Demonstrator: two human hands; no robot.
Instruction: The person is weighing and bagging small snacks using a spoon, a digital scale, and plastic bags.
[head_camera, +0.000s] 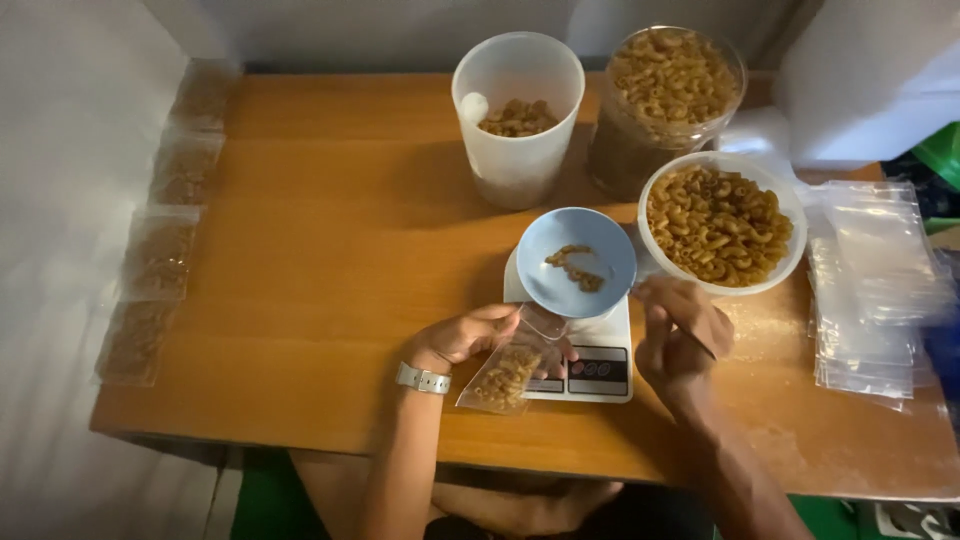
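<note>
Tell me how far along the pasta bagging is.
Done: four filled bags line the table's left edge. In hand: left hand holds a part-filled bag while right hand tips the blue funnel. Left: white bowl of pasta, empty bags.

The scale (585, 365) shows only its front panel; a blue funnel (575, 260) and a small clear bag (505, 378) cover the rest. The right hand (680, 335) is blurred, so what its fingers pinch is unclear. The filled packets (160, 255) along the left are hazy. The stack of empty bags (870, 290) runs off the right edge.
</note>
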